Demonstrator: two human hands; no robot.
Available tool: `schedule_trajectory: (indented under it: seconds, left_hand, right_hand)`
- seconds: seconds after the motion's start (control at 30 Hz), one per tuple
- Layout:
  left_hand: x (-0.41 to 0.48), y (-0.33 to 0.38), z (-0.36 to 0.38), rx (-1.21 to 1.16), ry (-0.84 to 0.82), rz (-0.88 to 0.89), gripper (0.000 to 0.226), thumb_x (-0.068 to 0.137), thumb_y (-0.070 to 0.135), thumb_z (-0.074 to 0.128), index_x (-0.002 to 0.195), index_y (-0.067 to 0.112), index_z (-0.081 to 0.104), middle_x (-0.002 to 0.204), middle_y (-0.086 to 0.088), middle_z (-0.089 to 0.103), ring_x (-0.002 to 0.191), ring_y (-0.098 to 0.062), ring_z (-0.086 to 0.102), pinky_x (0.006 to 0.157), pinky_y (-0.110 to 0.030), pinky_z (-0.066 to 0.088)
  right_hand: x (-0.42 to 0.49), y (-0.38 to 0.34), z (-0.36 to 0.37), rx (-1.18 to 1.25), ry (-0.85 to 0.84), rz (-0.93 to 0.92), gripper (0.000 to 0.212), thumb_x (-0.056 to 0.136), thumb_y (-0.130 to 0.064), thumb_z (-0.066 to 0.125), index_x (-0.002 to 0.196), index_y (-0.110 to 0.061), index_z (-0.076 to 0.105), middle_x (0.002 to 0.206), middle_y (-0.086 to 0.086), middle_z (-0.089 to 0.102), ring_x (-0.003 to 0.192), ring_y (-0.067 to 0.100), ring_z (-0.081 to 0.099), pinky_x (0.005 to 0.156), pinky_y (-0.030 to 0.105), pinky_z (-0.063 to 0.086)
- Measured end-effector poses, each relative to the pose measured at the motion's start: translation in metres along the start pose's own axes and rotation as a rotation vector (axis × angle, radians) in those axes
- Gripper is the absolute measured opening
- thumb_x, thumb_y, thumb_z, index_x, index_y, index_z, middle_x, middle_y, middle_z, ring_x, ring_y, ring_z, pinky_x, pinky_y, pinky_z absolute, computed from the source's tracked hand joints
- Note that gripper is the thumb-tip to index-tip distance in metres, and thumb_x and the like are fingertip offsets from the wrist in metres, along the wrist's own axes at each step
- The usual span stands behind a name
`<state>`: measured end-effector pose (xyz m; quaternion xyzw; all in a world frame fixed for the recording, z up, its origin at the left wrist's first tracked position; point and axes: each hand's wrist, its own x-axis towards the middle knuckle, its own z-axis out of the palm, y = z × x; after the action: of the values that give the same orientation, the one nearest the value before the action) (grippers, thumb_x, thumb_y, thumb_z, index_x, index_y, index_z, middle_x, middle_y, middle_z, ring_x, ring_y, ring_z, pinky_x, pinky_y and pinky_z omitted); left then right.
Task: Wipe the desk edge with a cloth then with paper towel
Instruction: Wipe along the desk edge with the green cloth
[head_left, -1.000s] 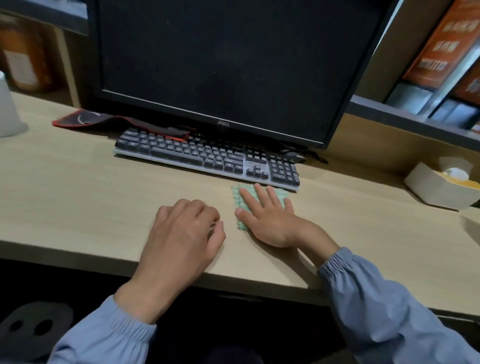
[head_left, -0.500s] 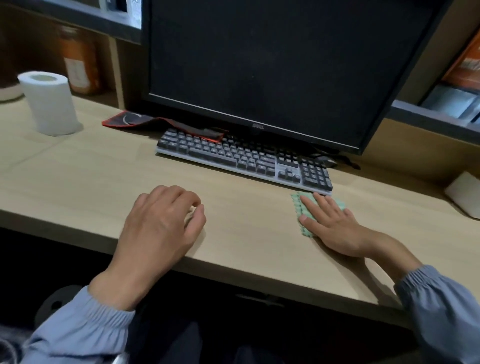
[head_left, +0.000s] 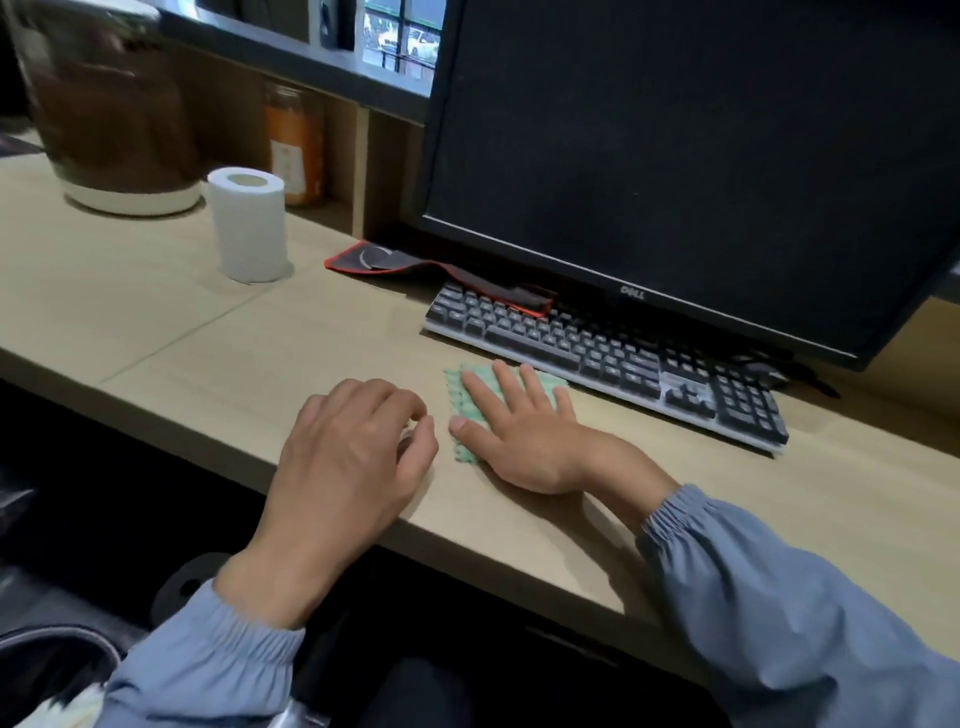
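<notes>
My right hand (head_left: 524, 436) lies flat, fingers spread, pressing a green textured cloth (head_left: 455, 395) onto the light wood desk (head_left: 208, 405), just in front of the keyboard's left half. Most of the cloth is hidden under the palm; only its left and far edges show. My left hand (head_left: 353, 457) rests next to it near the desk's front edge, fingers curled under, holding nothing. A white paper towel roll (head_left: 249, 223) stands upright at the back left.
A dark keyboard (head_left: 597, 358) and a black monitor (head_left: 675, 156) fill the back right. A red-edged black mat (head_left: 384, 260) sticks out under the monitor. A large brown jar (head_left: 114, 119) and an orange jar (head_left: 293, 145) stand behind the roll.
My right hand slid the cloth right along the desk, then back left until it sits beside my left hand. The view swung left, bringing the paper roll and jars in.
</notes>
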<state>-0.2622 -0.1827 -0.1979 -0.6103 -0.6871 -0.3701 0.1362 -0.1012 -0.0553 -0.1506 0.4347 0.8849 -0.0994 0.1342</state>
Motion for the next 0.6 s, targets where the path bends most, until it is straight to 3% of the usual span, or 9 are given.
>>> schedule_trajectory:
  seconds: [0.23,0.6]
  left_hand:
    - [-0.012,-0.018,-0.014,0.030,0.027,-0.041,0.019,0.096,0.032,0.056,0.098,0.019,0.070,0.092,0.004,0.066,0.090,-0.024,0.062,0.079,-0.042,0.044]
    - [-0.023,-0.015,-0.016,-0.066,0.035,-0.036,0.013,0.096,0.029,0.058,0.096,0.021,0.069,0.096,0.007,0.067,0.098,-0.022,0.060,0.084,-0.038,0.039]
  right_hand:
    - [0.039,-0.046,-0.007,-0.025,0.042,-0.146,0.069,0.099,-0.072,0.011,0.158,-0.047,-0.013,0.169,-0.004,-0.023,0.153,0.022,-0.027,0.122,0.055,-0.016]
    - [-0.077,0.038,0.014,0.001,-0.007,-0.184,0.064,0.098,-0.074,0.014,0.151,-0.059,-0.018,0.161,-0.024,-0.032,0.144,-0.002,-0.037,0.124,0.041,-0.017]
